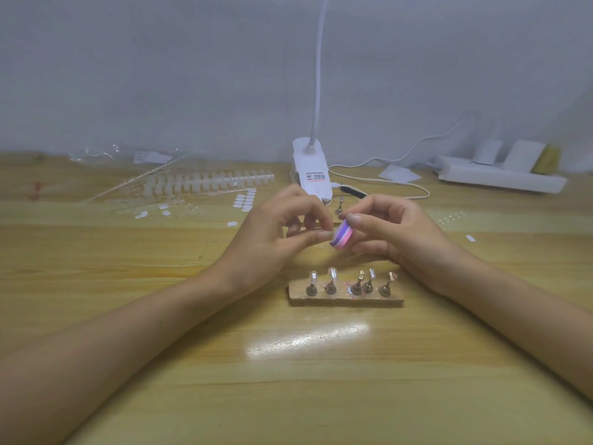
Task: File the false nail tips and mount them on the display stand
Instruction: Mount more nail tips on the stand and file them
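Gently, my left grip (282,232) pinches the flimsy, hidden nail tip edgewise while my right grip (394,229) clamps the file block (342,235).

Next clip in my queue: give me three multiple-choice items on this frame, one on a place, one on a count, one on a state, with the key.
1. Where is the display stand?
A. On the table, nearer the person than both hands
B. Beyond the hands, at the far table edge
C. Held up in the air

2. How many holders stand on it?
A. Three
B. Five
C. Eight

3. What is the right hand doing?
A. Lying flat and open on the table
B. Pinching a pink and purple striped file block
C. Curled into a fist, holding nothing

Key: 1 A, the stand sits on the wood below the left hand and the right hand; 2 B, five holders stand in one row; 3 B, its thumb and fingers close on the block.
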